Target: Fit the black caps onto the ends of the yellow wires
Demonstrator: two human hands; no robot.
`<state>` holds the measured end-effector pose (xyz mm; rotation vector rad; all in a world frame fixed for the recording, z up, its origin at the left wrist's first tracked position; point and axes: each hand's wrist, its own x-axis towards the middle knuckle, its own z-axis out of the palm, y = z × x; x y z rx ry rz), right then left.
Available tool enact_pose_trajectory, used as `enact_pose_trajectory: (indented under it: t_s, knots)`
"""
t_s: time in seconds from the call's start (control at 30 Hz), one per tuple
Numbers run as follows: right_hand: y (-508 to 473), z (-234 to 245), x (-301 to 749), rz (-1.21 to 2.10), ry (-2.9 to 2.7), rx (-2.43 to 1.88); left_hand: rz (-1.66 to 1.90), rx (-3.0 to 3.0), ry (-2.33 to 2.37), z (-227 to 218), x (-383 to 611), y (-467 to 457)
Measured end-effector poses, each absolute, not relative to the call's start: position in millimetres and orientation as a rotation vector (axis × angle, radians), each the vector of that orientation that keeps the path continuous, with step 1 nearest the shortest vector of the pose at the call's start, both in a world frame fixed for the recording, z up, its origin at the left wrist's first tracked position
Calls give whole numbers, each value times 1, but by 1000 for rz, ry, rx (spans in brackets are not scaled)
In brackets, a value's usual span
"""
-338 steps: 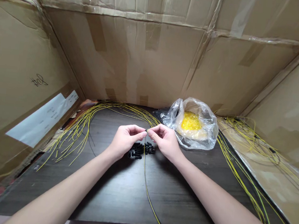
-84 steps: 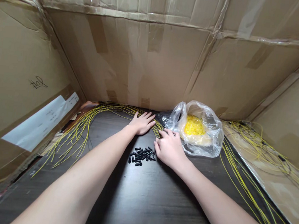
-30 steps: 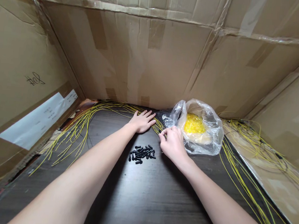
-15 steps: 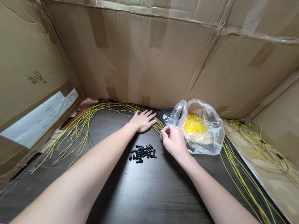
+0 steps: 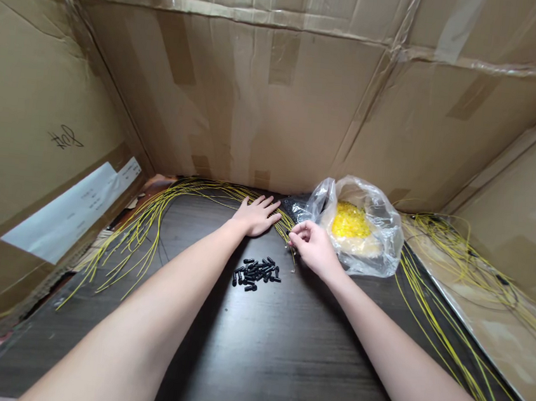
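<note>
Left hand (image 5: pixel 255 217) and right hand (image 5: pixel 311 243) have moved apart since the earliest view, where they met above the small black parts (image 5: pixel 256 272). Now the left lies flat, fingers spread, over a bundle of yellow wires (image 5: pixel 187 187) at the back of the bench (image 5: pixel 242 351). The right's thumb and forefinger curl close together at the wires; whether they pinch one cannot be told. On the left cardboard wall (image 5: pixel 29 99): a handwritten scrawl (image 5: pixel 65 137) with a hash-like mark, and a white paper (image 5: pixel 68 208), its print too small to read.
</note>
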<state>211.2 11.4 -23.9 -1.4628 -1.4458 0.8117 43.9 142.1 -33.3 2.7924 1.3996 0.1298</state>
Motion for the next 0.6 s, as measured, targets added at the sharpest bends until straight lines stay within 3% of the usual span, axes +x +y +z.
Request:
enact_pose_trajectory:
  t_s: [0.13,0.33,0.6]
  knots:
    - [11,-23,213,885,-1457,-1495,134,2796,1400,-34,44,142]
    - [10,-27,221,467,-1717,-1683,139,2794,1408,-35,44,143]
    - [-5,-12,221,330,-2014,-1683,136,2793,1418,-36,44,144]
